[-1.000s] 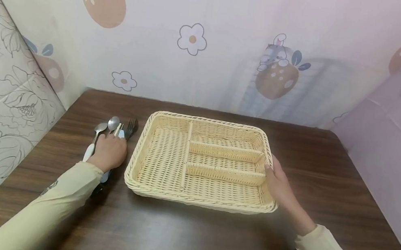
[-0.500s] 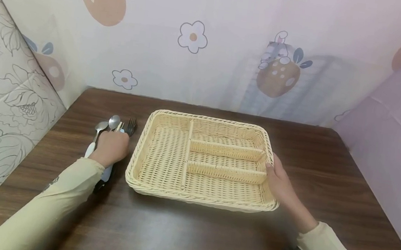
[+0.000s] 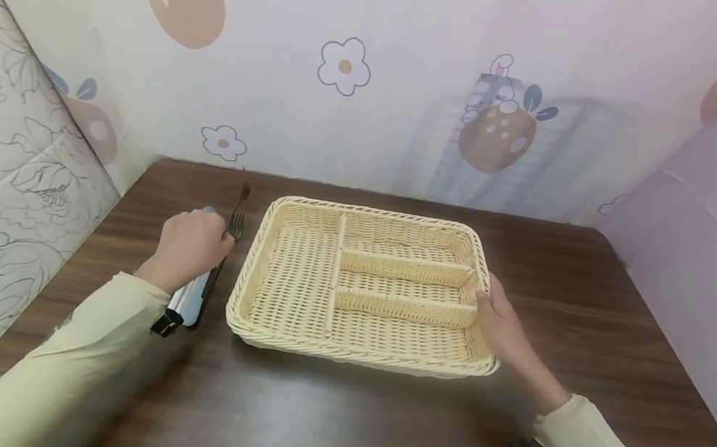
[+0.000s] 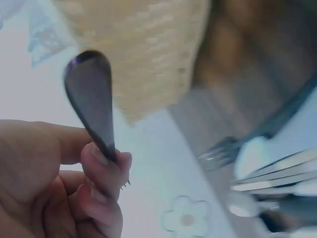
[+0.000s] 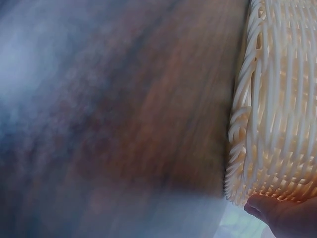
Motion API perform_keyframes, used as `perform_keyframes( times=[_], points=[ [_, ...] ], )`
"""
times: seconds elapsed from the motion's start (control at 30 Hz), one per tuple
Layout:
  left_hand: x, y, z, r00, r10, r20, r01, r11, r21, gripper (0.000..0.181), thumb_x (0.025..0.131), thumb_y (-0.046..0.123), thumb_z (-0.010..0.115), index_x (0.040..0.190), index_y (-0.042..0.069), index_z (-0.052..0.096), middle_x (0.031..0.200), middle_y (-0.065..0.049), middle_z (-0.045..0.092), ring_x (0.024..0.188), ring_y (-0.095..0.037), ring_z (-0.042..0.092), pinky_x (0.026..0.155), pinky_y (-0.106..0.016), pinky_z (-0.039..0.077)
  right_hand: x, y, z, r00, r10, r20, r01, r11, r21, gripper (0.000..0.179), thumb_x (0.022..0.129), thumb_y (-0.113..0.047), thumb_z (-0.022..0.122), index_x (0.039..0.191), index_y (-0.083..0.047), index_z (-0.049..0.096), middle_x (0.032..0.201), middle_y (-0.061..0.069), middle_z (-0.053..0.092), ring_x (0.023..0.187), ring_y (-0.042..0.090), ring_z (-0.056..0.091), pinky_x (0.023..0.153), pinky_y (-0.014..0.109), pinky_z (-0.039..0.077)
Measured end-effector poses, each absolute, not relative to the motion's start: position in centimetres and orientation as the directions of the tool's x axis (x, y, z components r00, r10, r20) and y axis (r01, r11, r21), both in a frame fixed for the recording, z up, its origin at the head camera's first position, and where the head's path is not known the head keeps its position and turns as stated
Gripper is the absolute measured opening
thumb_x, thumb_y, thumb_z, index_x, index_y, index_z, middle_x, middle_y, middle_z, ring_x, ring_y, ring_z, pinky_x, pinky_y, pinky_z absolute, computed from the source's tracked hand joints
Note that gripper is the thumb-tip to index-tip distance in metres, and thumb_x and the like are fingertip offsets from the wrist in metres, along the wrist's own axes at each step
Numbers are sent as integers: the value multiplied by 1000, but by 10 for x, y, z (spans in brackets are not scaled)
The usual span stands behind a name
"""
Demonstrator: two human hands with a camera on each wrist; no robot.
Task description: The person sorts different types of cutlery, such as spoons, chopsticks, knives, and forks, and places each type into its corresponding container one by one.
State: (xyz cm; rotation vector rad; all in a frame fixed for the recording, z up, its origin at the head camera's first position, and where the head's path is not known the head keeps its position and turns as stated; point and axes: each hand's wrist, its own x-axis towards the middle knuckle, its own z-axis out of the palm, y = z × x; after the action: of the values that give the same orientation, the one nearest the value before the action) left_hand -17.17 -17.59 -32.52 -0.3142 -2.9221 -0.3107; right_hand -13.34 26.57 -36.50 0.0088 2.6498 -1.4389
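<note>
- Head view: left hand (image 3: 188, 249), fingers curled, pinches a dark, round-ended metal utensil (image 4: 91, 94) near a dark-handled metal fork (image 3: 236, 225).
- Right hand (image 3: 507, 330), thumb over the rim, grips the right end of a cream woven, divided basket (image 3: 292, 275).
- That basket sits mid-counter (image 3: 311, 422), right of the fork.

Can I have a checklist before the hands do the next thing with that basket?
1. Left hand pinching the dark metal utensil: ok.
2. Knowing which utensil it is: cannot tell; the fingers hide most of it.
3. Utensil over the basket: not ok; in the head view it is left of it.
4. Right hand holding the basket's rim: ok, at its right end.
5. Fork on the table apart from the basket: ok, a gap shows.
</note>
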Motion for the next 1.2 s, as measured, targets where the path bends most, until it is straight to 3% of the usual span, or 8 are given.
perform_keyframes(
  times=[0.23, 0.4, 0.5, 0.73, 0.93, 1.07, 1.2],
  points=[
    [-165, -152, -296, -981, 187, 59, 196, 955, 222, 36, 83, 9, 48, 51, 15, 34, 47, 3, 28, 46, -13, 24, 40, -27, 22, -133, 268, -364, -989, -39, -140, 93, 571, -816, 56, 104, -27, 18, 152, -9, -5, 145, 33, 25, 123, 45, 40, 106, 61, 19],
    [-163, -135, -290, -958, 280, 62, 286, 948, 140, 37, 87, 12, 52, 52, 13, 38, 49, 2, 34, 46, -16, 33, 42, -31, 30, -133, 268, -365, -989, -49, -140, 86, 578, -812, 56, 104, -28, 18, 152, -8, -5, 148, 32, 21, 132, 45, 28, 107, 61, 15],
    [-165, -127, -291, -946, 318, 58, 323, 938, 124, 34, 84, 9, 51, 53, 13, 39, 50, 0, 37, 47, -17, 36, 43, -33, 32, -134, 268, -364, -989, -50, -143, 88, 576, -813, 57, 104, -28, 18, 152, -8, -6, 147, 32, 21, 132, 45, 29, 107, 61, 15],
    [-171, -110, -295, -924, 381, -36, 374, 919, 121, 34, 83, 5, 50, 54, 14, 36, 51, 2, 30, 46, -12, 27, 40, -26, 25, -134, 266, -363, -990, -48, -129, 78, 580, -811, 56, 104, -26, 19, 152, -7, -4, 147, 33, 21, 134, 46, 25, 107, 61, 13],
    [-176, -101, -301, -908, 397, -135, 380, 915, 132, 31, 85, 4, 52, 57, 13, 40, 52, 2, 34, 45, -11, 32, 40, -24, 28, -133, 266, -363, -991, -52, -125, 74, 568, -820, 55, 104, -27, 18, 152, -8, -3, 144, 33, 26, 126, 45, 37, 107, 61, 16],
    [-181, -99, -309, -899, 408, -162, 389, 911, 139, 28, 84, 5, 54, 60, 13, 43, 53, 1, 37, 45, -11, 34, 41, -23, 30, -132, 266, -364, -991, -56, -120, 68, 564, -823, 55, 105, -26, 18, 152, -8, -3, 147, 33, 22, 131, 45, 30, 107, 61, 15],
    [-187, -98, -313, -888, 420, -185, 399, 906, 140, 27, 83, 4, 54, 60, 12, 43, 55, 0, 38, 46, -12, 35, 42, -25, 32, -132, 266, -364, -992, -53, -115, 64, 570, -819, 55, 105, -26, 19, 152, -8, -3, 145, 33, 25, 127, 45, 36, 106, 62, 16]
  ],
)
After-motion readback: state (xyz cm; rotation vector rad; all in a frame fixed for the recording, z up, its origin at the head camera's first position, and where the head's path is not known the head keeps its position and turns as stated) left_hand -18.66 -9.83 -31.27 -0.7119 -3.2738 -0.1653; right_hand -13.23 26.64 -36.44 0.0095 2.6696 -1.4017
